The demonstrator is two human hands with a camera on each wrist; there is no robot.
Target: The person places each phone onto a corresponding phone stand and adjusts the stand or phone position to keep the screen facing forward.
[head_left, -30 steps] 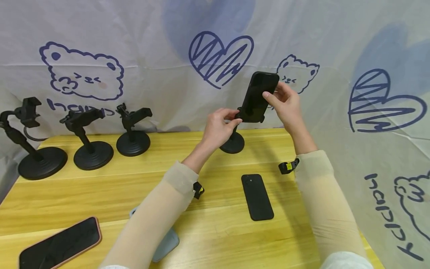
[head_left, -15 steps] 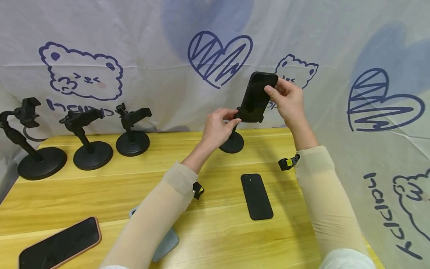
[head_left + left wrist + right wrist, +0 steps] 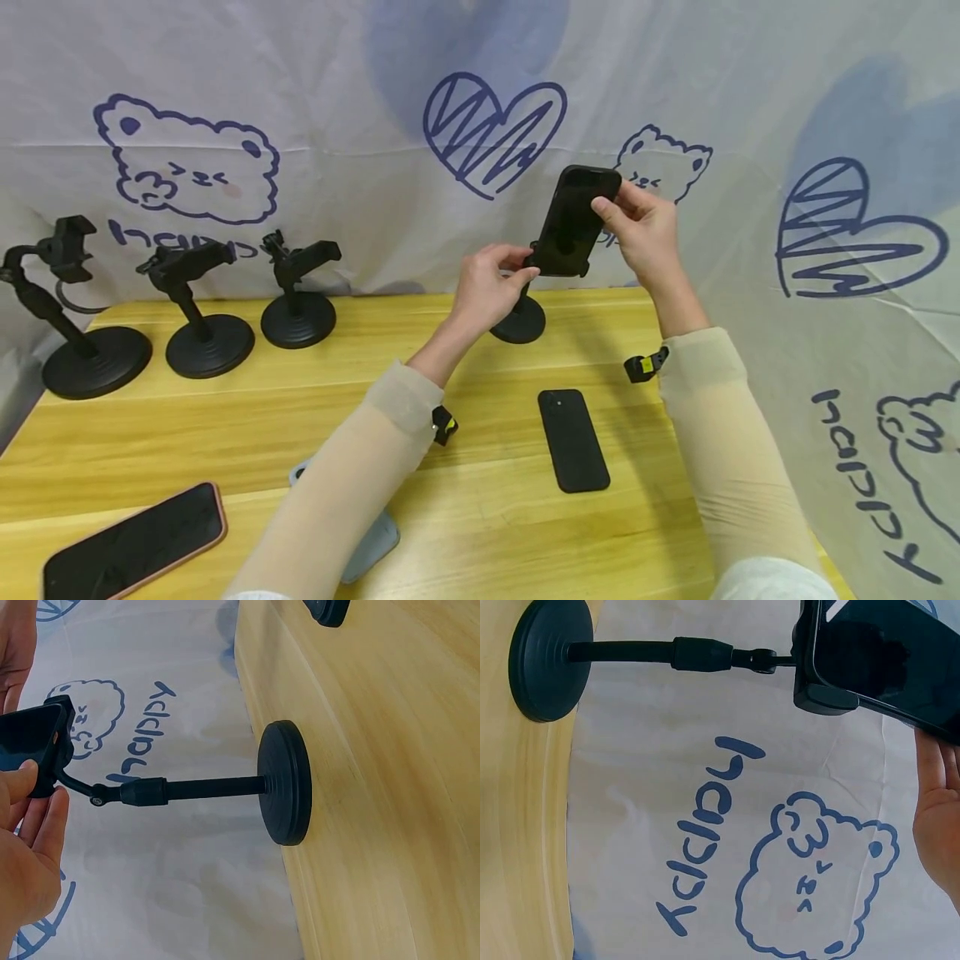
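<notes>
A black smartphone (image 3: 573,218) stands tilted, screen facing me, with its lower end in the clamp (image 3: 825,700) of a black phone stand (image 3: 217,787). My left hand (image 3: 489,285) pinches the clamp at the phone's lower left corner, thumb in front and fingers behind. Higher up, my right hand (image 3: 649,237) grips the phone's right edge, its thumb on the screen side and its fingers behind. The stand's round base (image 3: 519,323) rests on the table near the back edge. In the right wrist view, the phone hides part of the right fingers.
Three more black phone stands (image 3: 297,318) line the back left of the wooden table (image 3: 480,533). A black phone (image 3: 574,440) lies face down in front of the hands. A pink-edged phone (image 3: 135,546) lies front left; a grey-blue phone (image 3: 372,546) is partly under the left forearm.
The right hand has shifted slightly up and right along the phone's edge. The left hand, phone and stand stay in place.
</notes>
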